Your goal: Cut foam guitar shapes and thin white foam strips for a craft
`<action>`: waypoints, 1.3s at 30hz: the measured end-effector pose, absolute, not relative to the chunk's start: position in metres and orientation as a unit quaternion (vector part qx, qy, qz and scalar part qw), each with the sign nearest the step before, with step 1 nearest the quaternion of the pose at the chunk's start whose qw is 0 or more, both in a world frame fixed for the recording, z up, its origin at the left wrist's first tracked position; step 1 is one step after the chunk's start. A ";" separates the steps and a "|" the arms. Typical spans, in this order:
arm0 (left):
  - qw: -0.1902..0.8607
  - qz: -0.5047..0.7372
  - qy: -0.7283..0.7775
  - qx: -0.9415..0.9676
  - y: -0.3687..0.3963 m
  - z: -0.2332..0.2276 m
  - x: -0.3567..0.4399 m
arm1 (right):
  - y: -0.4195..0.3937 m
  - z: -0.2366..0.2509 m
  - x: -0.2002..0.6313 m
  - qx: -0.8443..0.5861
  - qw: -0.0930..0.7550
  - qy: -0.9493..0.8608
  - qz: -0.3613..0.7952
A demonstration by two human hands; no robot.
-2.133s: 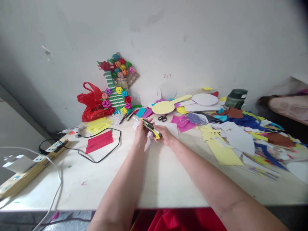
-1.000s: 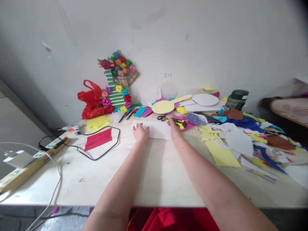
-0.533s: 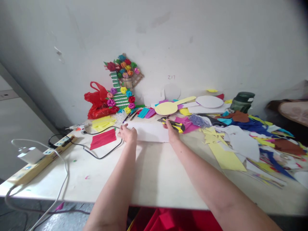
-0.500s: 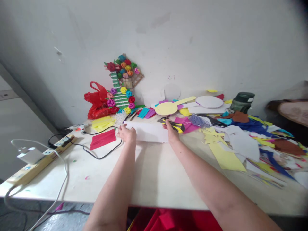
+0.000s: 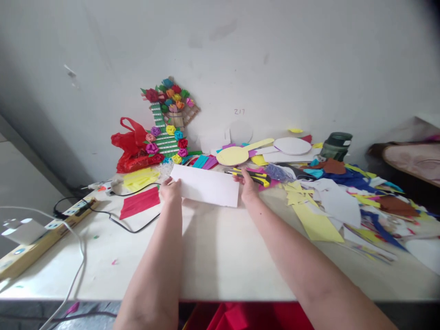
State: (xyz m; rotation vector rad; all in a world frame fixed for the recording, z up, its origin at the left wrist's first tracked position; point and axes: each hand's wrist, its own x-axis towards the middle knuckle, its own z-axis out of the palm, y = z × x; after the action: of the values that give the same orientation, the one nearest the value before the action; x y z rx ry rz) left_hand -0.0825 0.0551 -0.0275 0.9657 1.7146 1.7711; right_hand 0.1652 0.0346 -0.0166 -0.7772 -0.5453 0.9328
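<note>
Both hands hold one white paper sheet (image 5: 206,185) by its short ends, lifted off the table (image 5: 220,256) w/ near edge raised, approx. mid-table toward the back edge.

Left hand (image 5: 170,190): clamped on sheet's left end, thumb on top, fingers behind the sheet, not visible.

Right hand (image 5: 248,185): clamped on sheet's right end. Same hand also lies against a yellow/black utility knife (image 5: 250,175), which points left-right just behind the fingers; cannot tell whether knife is gripped or only resting on the scraps beneath.

Surroundings:
- Back edge, left of centre: paper-flower craft (image 5: 168,120) leaning upright on the wall. Red plastic bag (image 5: 132,146) just beside it, to the left.
- Left of left hand: red folded paper (image 5: 140,202) flat on table, black cable (image 5: 137,220) looped around it. Yellow folded paper (image 5: 140,178) behind that.
- Left edge: power strip (image 5: 44,238) w/ white charger (image 5: 20,229) plugged in.
- Back edge, centre: yellow paddle-shaped cutout (image 5: 240,152), white oval cutout (image 5: 292,145) to its right, dark green jar (image 5: 337,144) further right.
- Right half of table: mixed paper scraps (image 5: 343,197), i.e. yellow, white, blue, brown, overlapping; large yellow piece (image 5: 318,222) nearest the right forearm.
- Near edge: red cloth (image 5: 247,316) below the table edge.
</note>
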 end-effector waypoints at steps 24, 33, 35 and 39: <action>0.651 0.546 0.371 0.375 0.036 0.006 -0.029 | 0.036 -0.017 0.171 -0.201 0.658 -0.294 0.664; 0.589 0.609 0.384 0.367 0.030 -0.021 -0.025 | 0.023 -0.013 0.154 -0.310 0.687 -0.337 0.564; 0.565 0.637 0.388 0.352 0.034 -0.026 -0.029 | 0.022 -0.009 0.158 -0.354 0.701 -0.356 0.506; 0.533 0.662 0.392 0.352 0.043 -0.037 -0.038 | 0.021 0.002 0.164 -0.358 0.745 -0.363 0.429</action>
State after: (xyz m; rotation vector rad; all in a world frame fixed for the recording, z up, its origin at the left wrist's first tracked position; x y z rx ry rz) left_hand -0.0383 0.0434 -0.0365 0.8384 0.9351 1.5789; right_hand 0.1639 0.0211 0.0020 -0.7839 -0.7943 0.9400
